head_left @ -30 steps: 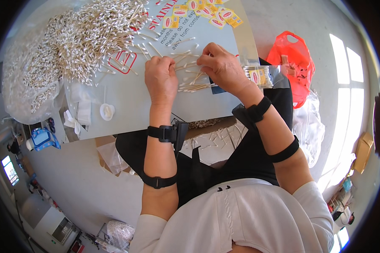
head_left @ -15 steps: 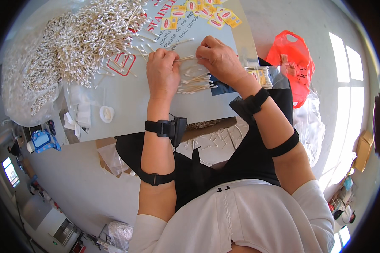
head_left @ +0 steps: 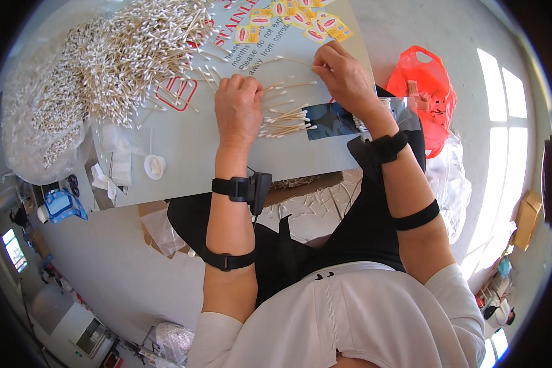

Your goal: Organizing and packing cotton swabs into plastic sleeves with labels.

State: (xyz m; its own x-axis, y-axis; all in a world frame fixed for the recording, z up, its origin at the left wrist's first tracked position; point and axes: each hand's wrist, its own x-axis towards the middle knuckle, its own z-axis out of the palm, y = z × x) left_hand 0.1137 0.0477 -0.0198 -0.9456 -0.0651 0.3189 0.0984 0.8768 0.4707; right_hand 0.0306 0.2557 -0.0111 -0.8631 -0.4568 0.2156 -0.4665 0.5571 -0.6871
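Both palm-down: left hand (head_left: 239, 101) pinching cotton swabs (head_left: 275, 87); right hand (head_left: 340, 72) angled inward, fingertips at single swab (head_left: 295, 61), grip unclear.

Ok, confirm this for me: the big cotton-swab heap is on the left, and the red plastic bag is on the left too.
Not quite: the red plastic bag is on the right, as the head view shows. The big cotton-swab heap is on the left.
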